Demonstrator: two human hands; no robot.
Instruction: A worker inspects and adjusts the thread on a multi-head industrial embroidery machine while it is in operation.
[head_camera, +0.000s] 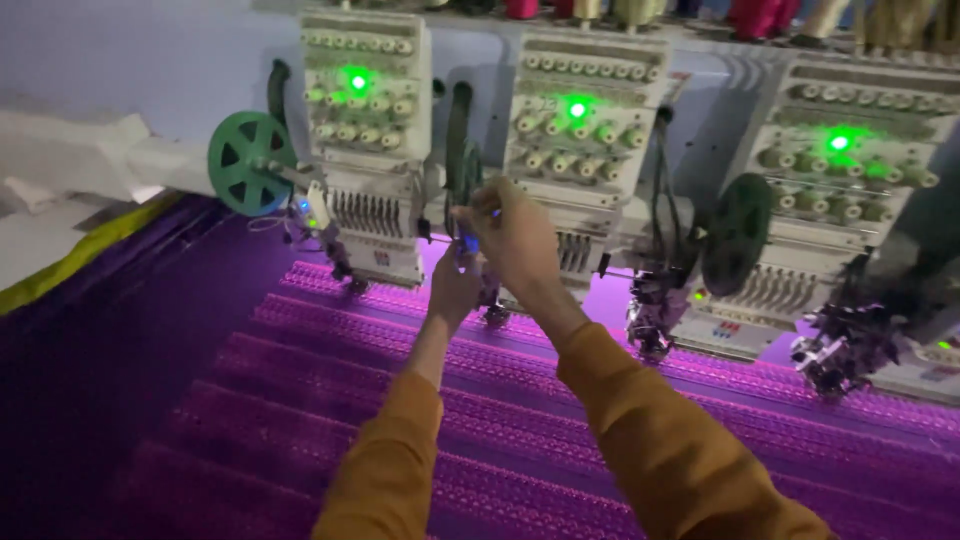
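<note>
1. Two arms in mustard-orange sleeves reach up from the bottom edge, over the cloth, toward a row of machine heads.
2. Purple cloth lies flat under the arms, sewn with ridged bands that run left to right and glow pink under the lamps.
3. The left hand is raised just below the middle head, fingers pointing up at its lower part beside a small blue light. Its grip is hidden behind the right hand, so I cannot tell how far it is closed or what it has.
4. The right hand sits just above and partly in front of the left, its grip pinched nearly closed at the fingertips, at the dark reel on the left flank of the middle head. Whatever it pinches is too small to make out.
5. The middle head is cream, with rows of knobs and a green lamp lit.
6. The left head stands well apart, a green reel on its left.
7. The right head carries a dark reel too.
8. Farthest back, thread cones stand on a shelf above the heads.
</note>
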